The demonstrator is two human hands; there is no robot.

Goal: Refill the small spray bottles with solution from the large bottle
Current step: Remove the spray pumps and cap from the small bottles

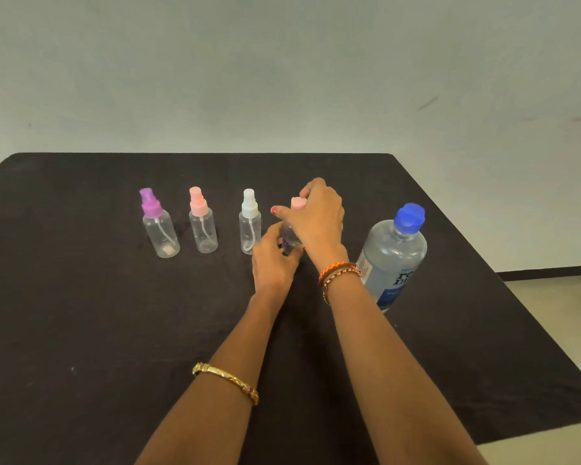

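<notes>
- Bench (81, 297), left to right: purple-capped bottle (158, 226), pink-capped bottle (202, 223), white-capped bottle (250, 223), all upright and untouched.
- Fourth small bottle (291, 236) stands upright; left hand (274, 260) grasps its body low.
- Right hand (319, 219) pinches its pink cap (297, 203) from directly above, along the bottle's vertical axis; likely unscrewing.
- Large bottle (391, 256) just right, blue cap on.

The fourth small bottle (291, 234) is mostly hidden behind both hands; only its pink cap (297, 203) peeks out at twelve o'clock. The large bottle's label (394, 280) is partly covered by the right wrist, its text unreadable.
</notes>
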